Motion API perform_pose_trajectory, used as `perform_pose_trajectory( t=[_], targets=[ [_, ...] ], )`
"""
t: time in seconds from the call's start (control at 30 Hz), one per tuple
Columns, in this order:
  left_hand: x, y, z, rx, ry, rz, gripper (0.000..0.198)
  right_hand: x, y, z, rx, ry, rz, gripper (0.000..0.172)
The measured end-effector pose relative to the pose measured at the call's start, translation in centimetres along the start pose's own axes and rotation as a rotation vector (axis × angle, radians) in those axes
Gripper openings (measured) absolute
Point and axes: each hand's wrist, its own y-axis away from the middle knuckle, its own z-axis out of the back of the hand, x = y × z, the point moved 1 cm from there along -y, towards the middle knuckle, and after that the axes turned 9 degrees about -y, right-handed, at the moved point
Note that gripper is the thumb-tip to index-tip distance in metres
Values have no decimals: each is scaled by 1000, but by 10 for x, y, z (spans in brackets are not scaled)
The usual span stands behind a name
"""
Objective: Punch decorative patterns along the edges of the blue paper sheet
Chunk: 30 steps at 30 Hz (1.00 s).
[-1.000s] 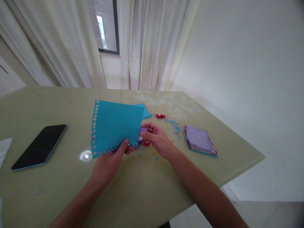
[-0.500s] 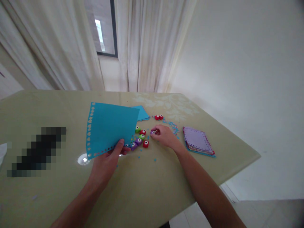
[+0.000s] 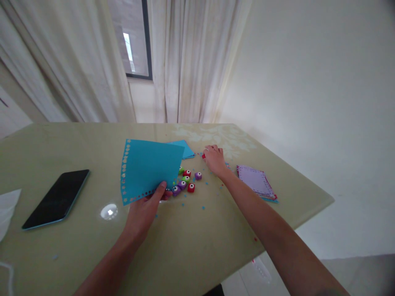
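Observation:
My left hand (image 3: 151, 201) pinches a blue sheet of paper (image 3: 152, 168) by its lower right corner and holds it tilted above the table. Small punched-out holes run down the sheet's left side and along its bottom edge. Just right of the sheet sits a cluster of small craft punches in green, red and purple, among them a red punch (image 3: 191, 188) and a purple punch (image 3: 198, 176). Farther back, my right hand (image 3: 214, 159) curls its fingers over a red craft punch (image 3: 203, 156), which is mostly covered by the hand.
Folded blue paper (image 3: 188, 150) lies behind the held sheet. On the right rests a stack of purple punched sheets (image 3: 254, 181). A dark tablet (image 3: 57, 199) and white paper (image 3: 8, 209) are at left. Tiny paper bits dot the table (image 3: 191, 246).
My right hand has let go of a purple punch, which stands on the table, and has moved back to the red punches. The held blue sheet shifted slightly right.

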Motion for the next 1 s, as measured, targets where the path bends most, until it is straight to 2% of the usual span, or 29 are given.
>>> perform_pose_trajectory(
  t=[0.13,0.23,0.3,0.33,0.37,0.43,0.67,0.8,1.0],
  targets=[
    [4,-2,-3,1,46,18,55,9,9,6,-31,-63,-17,20],
    [-1,1,-2,-3,54,14,52,24,28,9,-80,-251,-43,20],
    [-7,4,-1,1,42,1,50,37,45,12,-135,-856,-66,23],
    [-9,6,0,-4,34,-4,48,44,53,12,-117,-1131,-64,28],
    [-11,7,1,-13,23,-8,47,52,60,13,-88,-1337,-69,35],
    [-13,8,2,-29,0,-19,46,66,72,16,-4,-1566,-93,48],
    [-10,8,1,-27,-5,-45,46,87,82,12,224,-1782,-185,50],
    [-11,10,-1,-21,15,-45,44,92,84,7,252,-1822,-217,53],
    [-7,9,-2,1,-54,-37,47,96,86,6,239,-1806,-180,51]
  ],
)
